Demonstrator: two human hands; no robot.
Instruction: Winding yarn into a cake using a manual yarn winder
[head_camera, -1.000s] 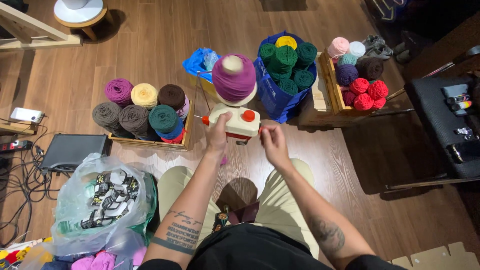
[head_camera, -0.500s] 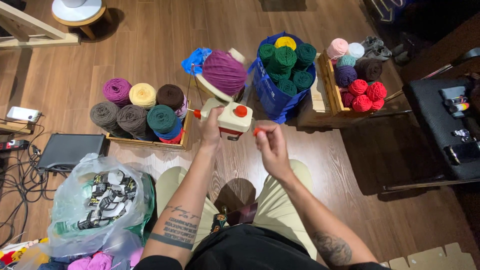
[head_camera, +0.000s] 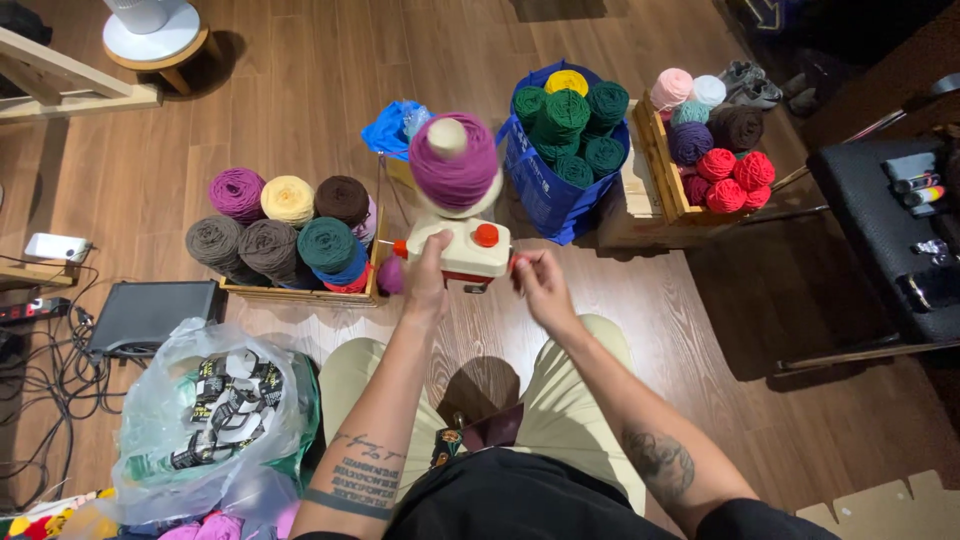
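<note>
— What are the fingers doing?

— The left hand is gripping the near left side of the white yarn winder, fingers clenched around its body. The right hand is pinching the winder's small red crank handle at its right edge, fingertips closed on it.

— And where is the winder sitting?

— It is being held up over the wooden floor, just beyond the person's knees. A cake of purple yarn is sitting on its tilted spindle, on the far side of the body with its red knob.

— What is lying around it?

— To the left, a wooden crate is holding purple, cream, brown, grey and green yarn cakes. Far right of the winder, a blue bag is standing full of green cakes, and another wooden crate with red, pink and dark balls is standing beside it. A clear plastic bag is slumping near left.
</note>
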